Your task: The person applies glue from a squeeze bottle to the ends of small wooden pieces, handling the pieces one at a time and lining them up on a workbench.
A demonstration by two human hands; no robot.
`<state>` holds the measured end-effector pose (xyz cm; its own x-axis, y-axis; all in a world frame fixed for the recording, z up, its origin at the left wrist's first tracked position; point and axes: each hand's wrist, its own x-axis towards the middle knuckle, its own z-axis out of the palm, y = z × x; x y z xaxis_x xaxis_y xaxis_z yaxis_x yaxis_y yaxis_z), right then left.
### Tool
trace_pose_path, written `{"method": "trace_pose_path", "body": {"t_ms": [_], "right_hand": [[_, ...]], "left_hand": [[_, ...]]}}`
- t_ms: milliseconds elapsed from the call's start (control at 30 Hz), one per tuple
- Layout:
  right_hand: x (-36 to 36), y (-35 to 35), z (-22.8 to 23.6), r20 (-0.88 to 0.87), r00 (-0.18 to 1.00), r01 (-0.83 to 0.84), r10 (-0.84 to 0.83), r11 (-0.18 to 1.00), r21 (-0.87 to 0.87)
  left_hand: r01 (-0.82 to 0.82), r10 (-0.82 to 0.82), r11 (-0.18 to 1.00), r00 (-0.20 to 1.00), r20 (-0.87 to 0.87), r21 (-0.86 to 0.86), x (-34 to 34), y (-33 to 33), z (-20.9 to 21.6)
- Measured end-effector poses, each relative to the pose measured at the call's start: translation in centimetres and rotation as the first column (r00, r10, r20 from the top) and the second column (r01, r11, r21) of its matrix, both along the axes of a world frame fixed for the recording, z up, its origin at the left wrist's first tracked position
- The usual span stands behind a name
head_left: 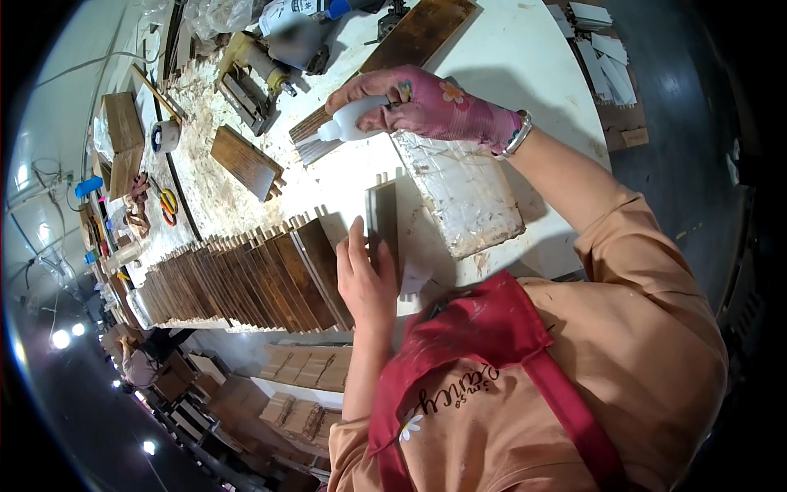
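My bare left hand (366, 283) is at a dark brown wooden slat (388, 225) standing on edge, its thumb over the slat and its fingers along the left side. Short pale dowels stick out of the slat's far end. In a stained pink flowered glove, my right hand (414, 105) is wrapped round a white squeeze bottle (361, 117). The bottle lies tilted, its nozzle pointing left above the table, apart from the slat. To the left of my left hand runs a long row of similar doweled slats (238, 283), packed side by side.
A plastic-wrapped block (467, 197) lies right of the slat. Loose wooden boards (246, 160) lie on the white, glue-stained table (525, 49). Farther back are a nail gun (250, 70), a tape roll (165, 136) and scissors (169, 207). Stacked cardboard (307, 366) stands beyond the near edge.
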<state>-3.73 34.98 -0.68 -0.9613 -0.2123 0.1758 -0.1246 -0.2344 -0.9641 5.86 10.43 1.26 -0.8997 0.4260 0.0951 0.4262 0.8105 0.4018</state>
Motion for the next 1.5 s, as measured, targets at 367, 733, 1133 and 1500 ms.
{"method": "trace_pose_path", "body": {"t_ms": [367,733,1133,1500], "right_hand": [[-0.2,0.2,-0.7,-0.031,0.998,-0.045,0.045,0.999,-0.001],[-0.2,0.2,-1.0,-0.031,0.999,-0.028,0.028,1.0,-0.005],[0.0,0.2,-0.1,-0.029,1.0,-0.009,0.012,0.994,0.108],[-0.6,0.9,0.3,-0.119,0.98,-0.135,0.16,0.971,0.196]], "left_hand": [[0.001,0.001,0.997,1.0,0.019,-0.084,-1.9,0.4,1.1],[0.073,-0.075,0.997,0.996,-0.058,-0.038,-3.5,0.8,-0.8],[0.088,-0.101,0.988,0.99,-0.097,-0.128,-3.1,1.5,-0.7],[0.031,0.028,0.959,0.979,-0.204,0.282,-2.7,-0.2,-1.4]]}}
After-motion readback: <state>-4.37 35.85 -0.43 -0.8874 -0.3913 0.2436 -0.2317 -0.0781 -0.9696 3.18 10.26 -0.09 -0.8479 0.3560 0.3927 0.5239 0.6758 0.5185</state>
